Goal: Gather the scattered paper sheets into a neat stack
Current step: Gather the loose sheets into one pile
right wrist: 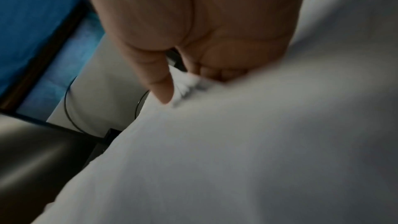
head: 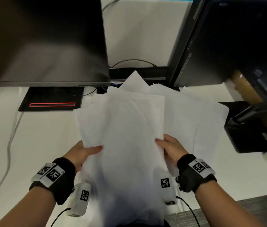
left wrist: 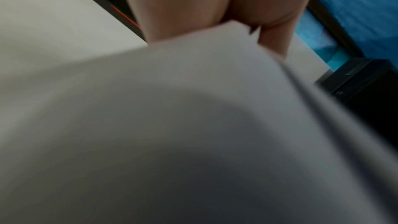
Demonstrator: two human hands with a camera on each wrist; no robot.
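A loose bundle of white paper sheets (head: 123, 136) is held up in front of me, its edges uneven and fanned out. My left hand (head: 87, 150) grips the bundle's left edge, thumb on top and fingers hidden beneath. My right hand (head: 167, 145) grips the right edge the same way. In the left wrist view the paper (left wrist: 193, 108) fills most of the picture below my left hand (left wrist: 215, 14). In the right wrist view my right hand (right wrist: 183, 67) pinches several sheet edges (right wrist: 185, 84). More sheets (head: 195, 115) lie spread on the white desk at the right.
A dark monitor (head: 44, 40) stands at the back left on a black base (head: 51, 100) with a red line. A second monitor (head: 227, 38) stands at the back right. A black box (head: 252, 128) sits at the right edge. A grey cable (head: 8, 145) runs down the left.
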